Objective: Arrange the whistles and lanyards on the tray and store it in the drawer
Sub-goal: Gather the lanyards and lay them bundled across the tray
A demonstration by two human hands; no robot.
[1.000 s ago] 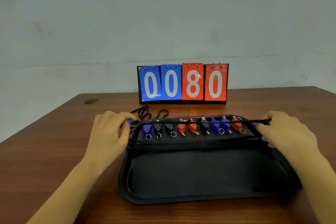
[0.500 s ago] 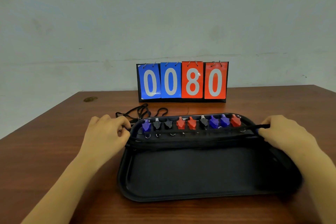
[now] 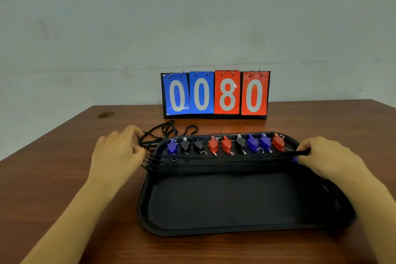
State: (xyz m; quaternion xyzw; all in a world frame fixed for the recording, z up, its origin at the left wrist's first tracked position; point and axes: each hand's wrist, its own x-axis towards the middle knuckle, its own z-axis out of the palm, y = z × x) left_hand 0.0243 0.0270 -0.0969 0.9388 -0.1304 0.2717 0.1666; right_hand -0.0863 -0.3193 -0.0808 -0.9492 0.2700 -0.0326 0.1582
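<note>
- Whistles (image 3: 227, 146) stand in a single row along the far edge of the black tray (image 3: 235, 227): one blue at the left, then two black, two red, one black, two blue and one red at the right, each with a small metal ring at its near end.
- Lanyards (image 3: 225, 162), black cords, lie stretched side by side across the tray just in front of the whistle row, from the left rim to the right rim.
- Left hand (image 3: 116, 154) sits at the tray's left end with its fingers curled, gripping the cord ends that stick out over the rim.
- Right hand (image 3: 327, 157) sits at the tray's right end, fingers curled, pinching the opposite end of the top cord, which runs taut between the two hands.
- Loose loops of black cord (image 3: 169, 133) lie on the table behind the left hand, just beside the tray's far left corner.
- Tray floor nearer the person is bare dark lining; the tray rests flat on a brown wooden table (image 3: 53, 178).
- Flip scoreboard (image 3: 215, 94) stands upright behind the tray, near the wall, with two blue cards and two red cards reading 0, 0, 8, 0.
- Small round brass-coloured disc (image 3: 106, 114) lies near the table's far left edge, well apart from the tray.
</note>
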